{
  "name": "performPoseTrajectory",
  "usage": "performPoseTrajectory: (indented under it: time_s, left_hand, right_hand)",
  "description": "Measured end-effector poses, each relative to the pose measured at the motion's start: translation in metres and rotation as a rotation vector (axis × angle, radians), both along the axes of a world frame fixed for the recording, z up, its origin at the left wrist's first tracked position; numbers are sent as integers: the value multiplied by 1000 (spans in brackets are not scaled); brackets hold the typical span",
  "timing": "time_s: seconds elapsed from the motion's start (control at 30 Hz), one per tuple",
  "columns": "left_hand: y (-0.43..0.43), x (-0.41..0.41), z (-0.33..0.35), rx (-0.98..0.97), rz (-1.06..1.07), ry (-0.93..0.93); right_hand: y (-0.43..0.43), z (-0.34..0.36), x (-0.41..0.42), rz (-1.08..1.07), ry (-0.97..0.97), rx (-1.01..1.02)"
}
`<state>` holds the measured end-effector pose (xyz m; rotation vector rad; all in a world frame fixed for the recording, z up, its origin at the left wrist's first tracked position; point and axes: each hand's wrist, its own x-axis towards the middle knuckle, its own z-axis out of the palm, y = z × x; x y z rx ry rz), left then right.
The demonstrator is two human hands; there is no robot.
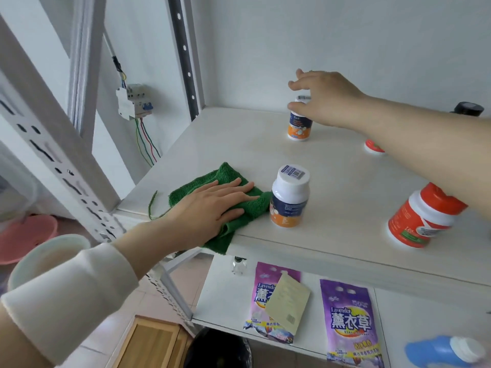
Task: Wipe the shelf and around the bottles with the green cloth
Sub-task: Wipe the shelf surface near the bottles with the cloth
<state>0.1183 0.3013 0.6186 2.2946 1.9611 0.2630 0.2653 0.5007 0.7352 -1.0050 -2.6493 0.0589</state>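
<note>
Nearest, the left hand [212, 205] lies flat, fingers straight, pressing the green cloth [228, 173] onto the shelf [345, 181] at its front-left edge, beside the near bottle [289, 200]. The right hand [326, 99] curls over the rear bottle [299, 128], probably to clear its spot for wiping; whether it actually grips is unclear.

Above the left hand [210, 208] sits a cream sleeve [66, 296].

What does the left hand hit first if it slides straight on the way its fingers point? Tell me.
Probably the near bottle. The left hand lies flat on the cloth, fingers pointing at the bottle's upper part, with only bare shelf between.
</note>
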Motion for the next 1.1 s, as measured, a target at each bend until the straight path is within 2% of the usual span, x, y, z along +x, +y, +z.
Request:
performPoseTrajectory:
  time_s: [0.17, 0.3, 0.43, 0.5, 0.6, 0.73, 0.97, 1.1]
  left_hand:
    - [-37, 27, -8, 220, 78, -35]
    - [-59, 48, -10, 275, 168, -27]
    - [-65, 66, -2, 166, 362, -80]
    - [-63, 73, 0, 160, 384, -79]
    - [-62, 80, -1, 160, 392, -90]
    - [-56, 79, -5, 139, 397, -106]
    - [-21, 59, 7, -60, 442, -83]
    - [16, 33, 15, -150, 482, -3]
  right_hand:
    - [-33, 4, 40, 37, -43, -12]
    - [-60, 1, 82, 44, -110, -37]
    - [-84, -3, 106, 142, -5, -220]
    - [-100, -9, 108, 264, 9, -318]
    - [-116, -25, 103, 363, 9, -350]
    - [-117, -37, 92, 339, 174, -390]
    - [-97, -43, 78, 216, 234, -333]
    - [-96, -53, 73, 172, 279, -331]
